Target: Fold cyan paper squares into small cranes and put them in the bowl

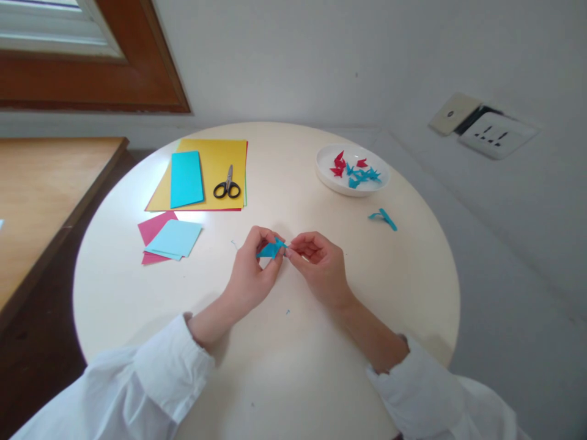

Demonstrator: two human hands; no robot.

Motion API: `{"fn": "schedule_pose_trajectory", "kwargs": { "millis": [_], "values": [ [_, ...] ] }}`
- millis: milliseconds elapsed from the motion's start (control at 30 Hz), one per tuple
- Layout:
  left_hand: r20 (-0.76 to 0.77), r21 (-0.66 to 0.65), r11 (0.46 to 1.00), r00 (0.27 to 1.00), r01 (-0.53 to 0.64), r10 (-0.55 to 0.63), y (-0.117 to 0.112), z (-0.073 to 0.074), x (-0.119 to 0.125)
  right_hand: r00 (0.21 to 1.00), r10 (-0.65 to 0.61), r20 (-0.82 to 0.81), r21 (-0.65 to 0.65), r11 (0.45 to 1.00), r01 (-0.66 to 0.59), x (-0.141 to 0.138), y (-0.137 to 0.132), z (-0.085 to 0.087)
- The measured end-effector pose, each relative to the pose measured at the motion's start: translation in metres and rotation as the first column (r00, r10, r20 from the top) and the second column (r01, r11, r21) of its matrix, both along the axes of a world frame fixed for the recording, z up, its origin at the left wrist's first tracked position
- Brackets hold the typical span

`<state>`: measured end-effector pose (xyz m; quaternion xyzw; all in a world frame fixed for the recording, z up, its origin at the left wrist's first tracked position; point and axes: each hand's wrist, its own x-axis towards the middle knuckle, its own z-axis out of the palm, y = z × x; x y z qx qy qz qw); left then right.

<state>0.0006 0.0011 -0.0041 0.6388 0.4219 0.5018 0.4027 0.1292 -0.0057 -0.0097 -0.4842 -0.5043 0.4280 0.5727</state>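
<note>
A small folded blue paper piece (pixel 271 249) is held between both hands above the middle of the round cream table (pixel 275 366). My left hand (pixel 251 272) pinches its left side with curled fingers. Fingertips of my right hand (pixel 318 261) pinch its right end. A white plate (pixel 330 178) at the back right holds several small folded red and blue paper shapes (pixel 355 171). Another small blue folded piece (pixel 383 217) lies on the table in front of the plate.
At the back left lie yellow paper sheets (pixel 215 165) with a blue sheet (pixel 186 178) and black-handled scissors (pixel 227 185) on them. Pink and light blue squares (pixel 172 238) lie nearer. A wooden desk (pixel 41 195) stands left; a wall socket (pixel 495 134) is at the right.
</note>
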Motion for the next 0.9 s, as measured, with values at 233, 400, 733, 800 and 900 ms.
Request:
{"fn": "schedule_pose_trajectory", "kwargs": {
  "millis": [233,400,733,800,900],
  "values": [
    [-0.294,0.221,0.961,0.929,-0.164,0.226,0.004,0.002,-0.005,0.955,-0.124,0.27,0.146,0.985,0.087,0.006,0.002,-0.003],
    [-0.272,0.08,0.988,0.95,-0.136,0.153,0.004,0.001,-0.004,0.874,-0.188,0.447,0.29,0.955,0.058,0.007,0.003,-0.001],
    [0.144,-0.152,0.98,0.978,-0.13,0.152,0.014,-0.008,0.002,0.826,-0.304,0.475,0.434,0.897,0.08,0.006,0.007,-0.001],
    [0.218,-0.195,0.974,0.963,-0.115,0.158,0.015,-0.007,0.005,0.829,-0.318,0.46,0.446,0.89,0.094,0.007,0.009,-0.003],
    [0.284,-0.233,0.968,0.945,-0.093,0.16,0.014,-0.006,0.01,0.824,-0.338,0.455,0.499,0.863,0.079,0.008,0.014,-0.007]
  ]
}}
